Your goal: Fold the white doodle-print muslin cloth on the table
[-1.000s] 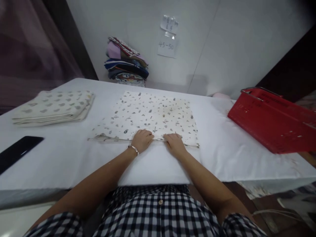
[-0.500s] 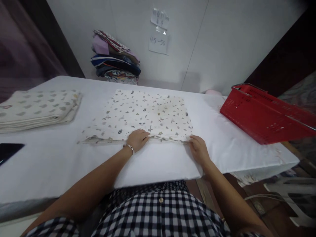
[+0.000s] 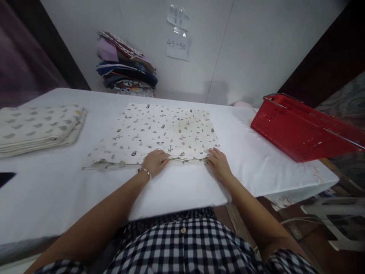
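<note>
A cream cloth with small grey prints (image 3: 159, 131) lies folded flat on the white table (image 3: 57, 190) in front of me. My left hand (image 3: 155, 161), with a bracelet at the wrist, rests on the middle of the cloth's near edge, fingers curled on the fabric. At the near right corner of the cloth sits my right hand (image 3: 219, 164), its fingers pressed together against the layered edge. The fingertips of both hands are partly hidden by the fabric.
A folded stack of cream spotted cloths (image 3: 37, 127) lies at the left. A red plastic basket (image 3: 302, 127) sits tilted at the right table end. Folded coloured fabrics (image 3: 125, 68) are piled against the back wall under a paper note (image 3: 178, 47). A dark flat object (image 3: 5, 178) is at the left edge.
My right hand has slid from the middle of the near edge out to the right corner. My left hand stayed in place. The view turned right.
</note>
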The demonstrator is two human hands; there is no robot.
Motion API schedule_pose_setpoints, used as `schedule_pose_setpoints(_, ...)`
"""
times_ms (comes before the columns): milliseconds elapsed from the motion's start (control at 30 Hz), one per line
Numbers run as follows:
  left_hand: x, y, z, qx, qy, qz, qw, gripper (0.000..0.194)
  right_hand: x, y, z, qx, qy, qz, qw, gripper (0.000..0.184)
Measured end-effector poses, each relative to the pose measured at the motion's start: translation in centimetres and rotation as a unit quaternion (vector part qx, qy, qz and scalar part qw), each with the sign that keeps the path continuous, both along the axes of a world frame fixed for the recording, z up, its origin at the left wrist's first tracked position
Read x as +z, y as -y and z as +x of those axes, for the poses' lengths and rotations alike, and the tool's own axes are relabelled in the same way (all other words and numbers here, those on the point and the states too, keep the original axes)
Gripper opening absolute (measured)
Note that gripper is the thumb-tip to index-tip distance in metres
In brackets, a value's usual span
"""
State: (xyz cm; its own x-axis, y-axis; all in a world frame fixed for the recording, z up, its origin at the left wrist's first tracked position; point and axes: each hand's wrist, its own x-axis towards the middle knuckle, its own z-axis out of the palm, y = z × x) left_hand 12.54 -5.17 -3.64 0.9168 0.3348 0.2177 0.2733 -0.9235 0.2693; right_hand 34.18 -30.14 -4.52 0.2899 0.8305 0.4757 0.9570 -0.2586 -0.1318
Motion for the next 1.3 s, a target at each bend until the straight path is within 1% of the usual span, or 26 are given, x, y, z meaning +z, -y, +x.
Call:
schedule_pose_setpoints(167, 0.1, 0.1, -0.1, 0.005, -0.010, -0.005, 1.000, 0.031, 0.1, 0.5, 0.3, 0.023, 0.001, -0.025, 0.999, 0.022)
schedule_pose_setpoints(367, 0.3, 0.2, 0.0, 0.001, -0.017, -0.007, 1.000, 0.031, 0.0, 1.0, 1.2, 0.036, -0.037, 0.017, 0.999, 0.024)
schedule_pose_setpoints(533, 0.5, 0.3, 0.0, 0.003, -0.018, -0.009, 1.000, 0.032, -0.5, 1.4, 1.5, 0.050, -0.045, 0.003, 0.998, 0.023)
schedule_pose_setpoints(667, 0.6, 0.3, -0.1, -0.001, -0.015, -0.016, 1.000, 0.034, -0.3, 2.0, 1.5, 0.054, -0.078, 0.013, 0.995, 0.025)
schedule_pose_setpoints(733, 0.6, 0.3, -0.1, 0.000, -0.013, -0.016, 1.000, 0.034, -0.1, 2.5, 1.7, 0.028, -0.103, 0.040, 0.994, 0.026)
schedule_pose_setpoints(833, 0.5, 0.2, -0.1, 0.004, -0.011, -0.009, 1.000, 0.034, -0.2, 3.6, 2.1, -0.032, -0.129, 0.089, 0.987, 0.027)
schedule_pose_setpoints(1000, 0.5, 0.1, 0.0, -0.003, -0.015, -0.011, 1.000, 0.037, -1.2, 5.0, 2.6, -0.071, -0.164, 0.115, 0.977, 0.024)
schedule_pose_setpoints(1100, 0.6, 0.1, 0.0, -0.002, -0.015, -0.015, 1.000, 0.037, -1.8, 5.5, 2.6, -0.107, -0.183, 0.134, 0.968, 0.022)
schedule_pose_setpoints(1167, 0.6, 0.0, 0.0, -0.001, -0.014, -0.014, 1.000, 0.039, -1.7, 5.7, 2.5, -0.132, -0.182, 0.126, 0.966, 0.020)
schedule_pose_setpoints(1300, 0.6, -0.1, 0.0, 0.004, -0.026, -0.019, 0.999, 0.042, -0.7, 5.6, 1.6, -0.157, -0.178, 0.067, 0.969, 0.014)
